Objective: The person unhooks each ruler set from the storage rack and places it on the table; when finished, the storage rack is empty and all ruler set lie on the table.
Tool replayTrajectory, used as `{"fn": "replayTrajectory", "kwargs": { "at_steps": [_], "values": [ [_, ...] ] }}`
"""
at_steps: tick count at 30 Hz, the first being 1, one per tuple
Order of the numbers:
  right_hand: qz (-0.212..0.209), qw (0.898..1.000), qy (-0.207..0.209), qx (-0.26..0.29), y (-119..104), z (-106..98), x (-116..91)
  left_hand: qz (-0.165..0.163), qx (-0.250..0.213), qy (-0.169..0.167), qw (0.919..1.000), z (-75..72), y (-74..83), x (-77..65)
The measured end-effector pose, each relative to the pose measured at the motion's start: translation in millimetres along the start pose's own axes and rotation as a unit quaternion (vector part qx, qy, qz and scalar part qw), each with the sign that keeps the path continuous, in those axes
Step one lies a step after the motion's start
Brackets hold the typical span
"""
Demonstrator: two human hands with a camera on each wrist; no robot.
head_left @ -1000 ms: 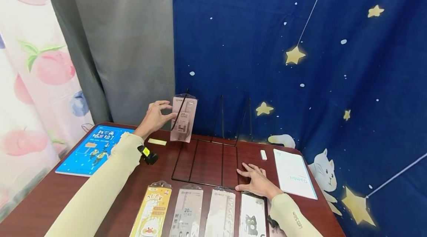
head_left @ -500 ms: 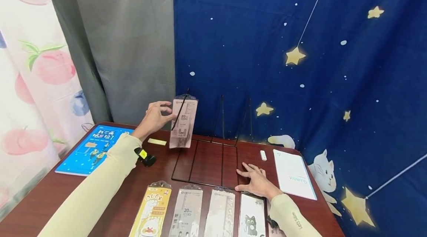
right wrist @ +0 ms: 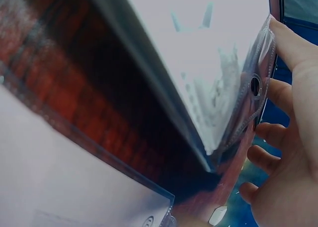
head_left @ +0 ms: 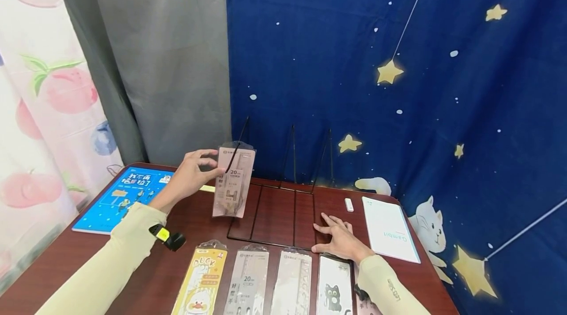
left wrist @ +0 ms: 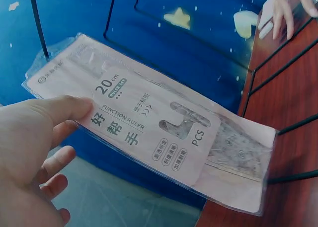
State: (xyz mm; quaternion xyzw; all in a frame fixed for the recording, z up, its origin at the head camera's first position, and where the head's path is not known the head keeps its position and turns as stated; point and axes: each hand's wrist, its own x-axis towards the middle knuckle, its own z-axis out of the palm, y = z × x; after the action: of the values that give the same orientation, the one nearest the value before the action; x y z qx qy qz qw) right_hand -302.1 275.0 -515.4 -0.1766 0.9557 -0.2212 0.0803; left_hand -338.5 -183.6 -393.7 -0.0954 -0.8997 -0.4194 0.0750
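Note:
My left hand (head_left: 190, 177) pinches the left edge of a pale pink 20 cm ruler set (head_left: 236, 189) in clear packaging, thumb on its printed front in the left wrist view. The set hangs tilted by its top flap on the left prong of a black wire rack (head_left: 295, 219). The prong's front end crosses the card. My right hand (head_left: 340, 241) rests with spread fingers at the rack's front right corner. Right below it lies a white cat-print pack (head_left: 335, 285), whose clear flap with a hole shows beside my fingers in the right wrist view.
Along the front lie a yellow duck pack (head_left: 201, 280), a grey 20 cm ruler pack (head_left: 246, 275) and a pale ruler pack (head_left: 290, 280). A blue book (head_left: 133, 192) lies left. A white booklet (head_left: 390, 229) and small white block (head_left: 349, 204) lie right. Curtains hang behind the table.
My left hand has drawn the ruler set toward me and lower, along the prong. The right hand stays where it was.

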Motion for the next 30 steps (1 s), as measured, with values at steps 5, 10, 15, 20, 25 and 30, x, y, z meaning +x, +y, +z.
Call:
{"fn": "replayTrajectory", "kwargs": {
  "at_steps": [5, 10, 15, 20, 25, 30],
  "values": [
    [-0.001, 1.0, -0.002, 0.008, -1, 0, -1, 0.009, 0.01, -0.004, 0.9999, -0.9, 7.2, -25.0],
    [0.001, 1.0, -0.002, 0.008, -2, 1, -3, 0.005, 0.002, 0.002, 1.0, 0.4, 10.4, -46.9],
    [0.005, 1.0, -0.004, 0.005, -2, 2, -4, 0.01, 0.003, 0.001, 0.9999, -0.3, 11.5, -67.3],
    [0.004, 1.0, -0.006, 0.007, -3, 2, -4, 0.001, 0.006, -0.004, 1.0, -4.4, 15.8, -86.3],
    [0.003, 1.0, -0.006, 0.01, -3, 0, -4, -0.014, -0.002, -0.014, 0.9998, -10.8, 20.4, -99.7],
    [-0.001, 1.0, -0.005, 0.01, -3, -1, -3, -0.032, -0.012, -0.034, 0.9988, -17.0, 24.5, -109.3]
  ]
}}
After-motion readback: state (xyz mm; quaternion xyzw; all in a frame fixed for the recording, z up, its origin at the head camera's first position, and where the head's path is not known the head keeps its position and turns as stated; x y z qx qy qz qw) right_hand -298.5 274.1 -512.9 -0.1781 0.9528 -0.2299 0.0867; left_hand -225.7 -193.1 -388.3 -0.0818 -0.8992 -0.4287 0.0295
